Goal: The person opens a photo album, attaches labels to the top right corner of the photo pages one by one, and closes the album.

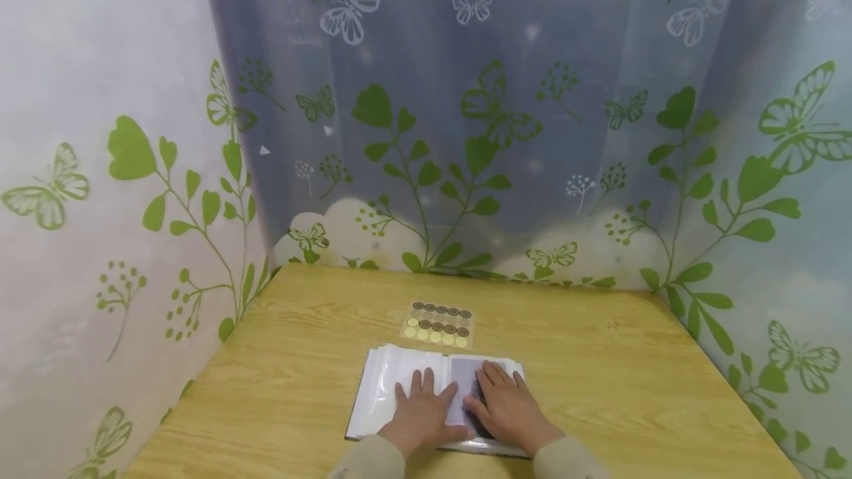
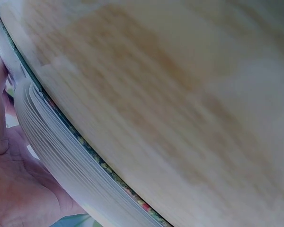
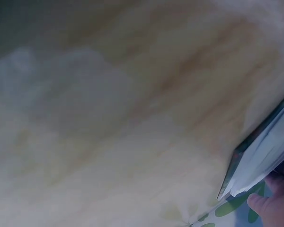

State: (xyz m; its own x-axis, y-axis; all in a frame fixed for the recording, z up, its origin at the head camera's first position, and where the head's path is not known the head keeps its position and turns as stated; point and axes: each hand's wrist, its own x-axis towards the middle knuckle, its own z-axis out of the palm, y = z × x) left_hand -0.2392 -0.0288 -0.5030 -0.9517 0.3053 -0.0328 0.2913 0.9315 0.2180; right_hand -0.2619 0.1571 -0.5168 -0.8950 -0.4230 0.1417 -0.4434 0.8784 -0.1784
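A photo album (image 1: pixel 373 394) with glossy page sleeves lies open on the wooden table. My left hand (image 1: pixel 421 414) rests on it with fingers spread, its thumb reaching across to the right page. My right hand (image 1: pixel 511 406) lies flat on that page, over a grey-purple and dark picture (image 1: pixel 459 383) that it partly covers. In the left wrist view, the left hand (image 2: pixel 23 184) shows behind the thick stack of pages (image 2: pixel 61 142) and the dark patterned cover (image 2: pixel 104 165). A thinner side of the album (image 3: pixel 265 151) appears in the right wrist view beside the right hand (image 3: pixel 277 203).
Just beyond the album lies a sheet of round stickers (image 1: pixel 435 325), some dark brown and some pale yellow. The wooden table (image 1: pixel 639 383) extends to both sides. Curtains (image 1: pixel 413 191) printed with leaves and butterflies surround the table at the back and sides.
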